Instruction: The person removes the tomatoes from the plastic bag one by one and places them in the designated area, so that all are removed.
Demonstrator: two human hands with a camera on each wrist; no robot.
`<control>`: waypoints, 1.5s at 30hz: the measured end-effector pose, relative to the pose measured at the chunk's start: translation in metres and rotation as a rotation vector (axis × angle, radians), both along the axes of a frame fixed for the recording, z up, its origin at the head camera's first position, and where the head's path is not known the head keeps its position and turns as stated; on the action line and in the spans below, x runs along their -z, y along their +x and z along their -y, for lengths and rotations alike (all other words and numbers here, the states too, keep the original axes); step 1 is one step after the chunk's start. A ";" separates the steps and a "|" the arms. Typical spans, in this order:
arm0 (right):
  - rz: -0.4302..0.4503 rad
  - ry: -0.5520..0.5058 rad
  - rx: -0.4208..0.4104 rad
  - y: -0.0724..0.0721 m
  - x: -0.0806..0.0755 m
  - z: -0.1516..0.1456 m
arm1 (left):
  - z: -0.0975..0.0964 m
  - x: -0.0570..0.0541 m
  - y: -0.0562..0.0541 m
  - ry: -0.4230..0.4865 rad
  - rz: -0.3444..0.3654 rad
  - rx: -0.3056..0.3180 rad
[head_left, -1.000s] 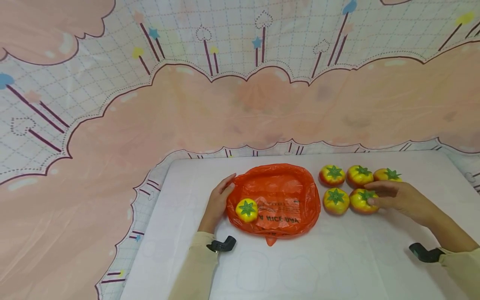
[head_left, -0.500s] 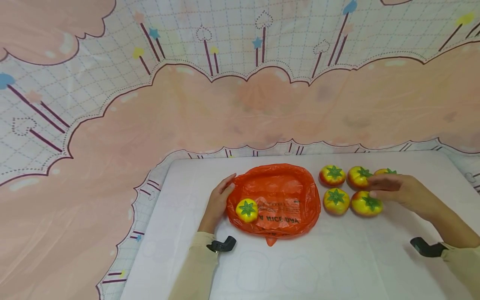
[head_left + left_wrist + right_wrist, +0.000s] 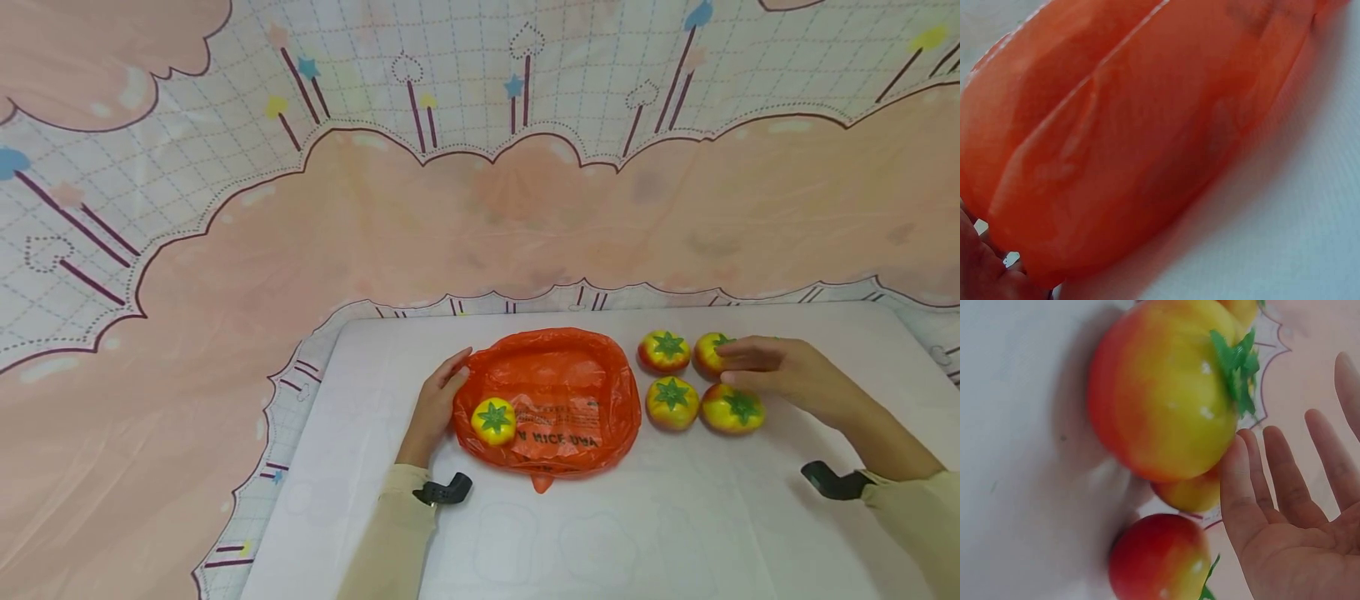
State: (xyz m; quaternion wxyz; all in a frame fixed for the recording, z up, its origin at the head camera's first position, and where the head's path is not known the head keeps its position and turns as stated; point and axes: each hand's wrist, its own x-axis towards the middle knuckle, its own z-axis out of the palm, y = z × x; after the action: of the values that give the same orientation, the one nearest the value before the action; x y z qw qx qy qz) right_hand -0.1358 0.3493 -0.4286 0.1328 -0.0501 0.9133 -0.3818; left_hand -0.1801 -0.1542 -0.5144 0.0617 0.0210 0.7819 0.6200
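Note:
An orange-red plastic bag (image 3: 562,367) stands with its mouth spread wide, printed lettering showing inside. One yellow artificial tomato (image 3: 494,421) with a green star-shaped top lies in it at the left. My left hand (image 3: 435,408) holds the bag's left rim; in the left wrist view its fingers are mostly cut off beside the bag (image 3: 1116,156). Straight-fingered and holding nothing, my right hand (image 3: 780,367) hovers over the red-and-yellow tomatoes on the right. Beneath it lies the near right tomato (image 3: 733,408); the far middle tomato (image 3: 708,354) is partly covered by its fingers.
Further tomatoes stand close by, one at the far left of the group (image 3: 664,351) and one at its near left (image 3: 672,403). A white cloth covers the table (image 3: 562,542). Behind rises a patterned cloth backdrop (image 3: 525,225).
My right hand has let go of the near right tomato, which has shifted slightly to the right, and has moved up and left. It now hides the far right tomato. My left hand stays put.

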 end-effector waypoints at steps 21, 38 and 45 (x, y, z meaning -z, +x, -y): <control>0.010 -0.041 -0.037 -0.017 -0.006 0.030 | 0.000 0.001 -0.001 -0.003 -0.003 -0.002; 0.018 -0.084 -0.087 -0.026 -0.014 0.056 | 0.000 0.003 -0.001 0.010 -0.013 0.010; 0.041 -0.108 -0.091 -0.030 -0.015 0.068 | 0.000 0.001 0.000 0.019 -0.013 0.011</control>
State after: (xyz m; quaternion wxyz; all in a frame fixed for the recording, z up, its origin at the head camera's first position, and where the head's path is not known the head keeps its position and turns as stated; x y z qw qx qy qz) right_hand -0.1660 0.2815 -0.4133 0.1658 -0.0907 0.8851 -0.4252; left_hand -0.1804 -0.1542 -0.5156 0.0597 0.0300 0.7762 0.6269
